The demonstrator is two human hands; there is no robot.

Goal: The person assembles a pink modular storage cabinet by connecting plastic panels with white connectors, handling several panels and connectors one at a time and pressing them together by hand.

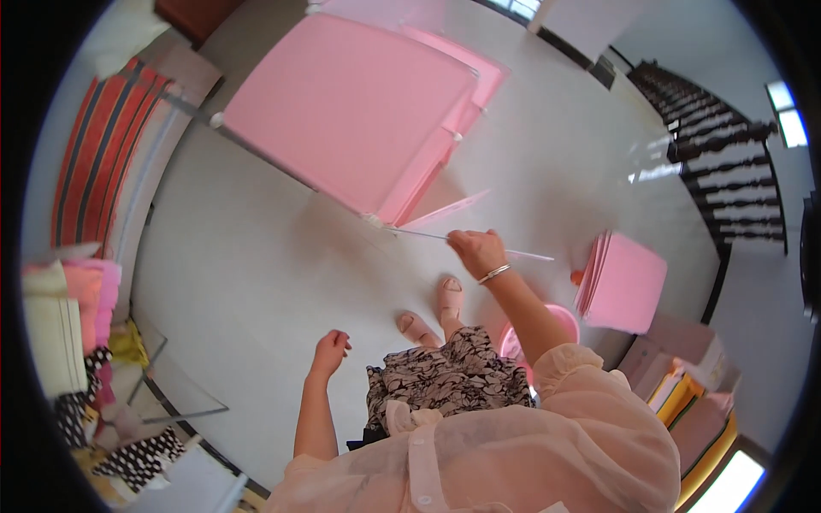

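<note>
My right hand [475, 250] is closed around a thin white rod [522, 253] that runs from the lower corner of a pink panel box [342, 107] out to the right. The box is made of large pink sheets joined by white corner connectors and stands on the pale floor [239, 282]. My left hand [330, 349] hangs loosely curled above the floor by my left knee, holding nothing. My bare feet [434, 309] show below the right hand. A metal bangle sits on my right wrist.
A stack of loose pink panels [623, 282] lies to the right, with a pink basin [560, 323] and cardboard boxes [684, 359] near it. A striped mat [103, 154] and piles of folded cloth [68, 333] sit at the left. A dark staircase [718, 145] rises at the far right.
</note>
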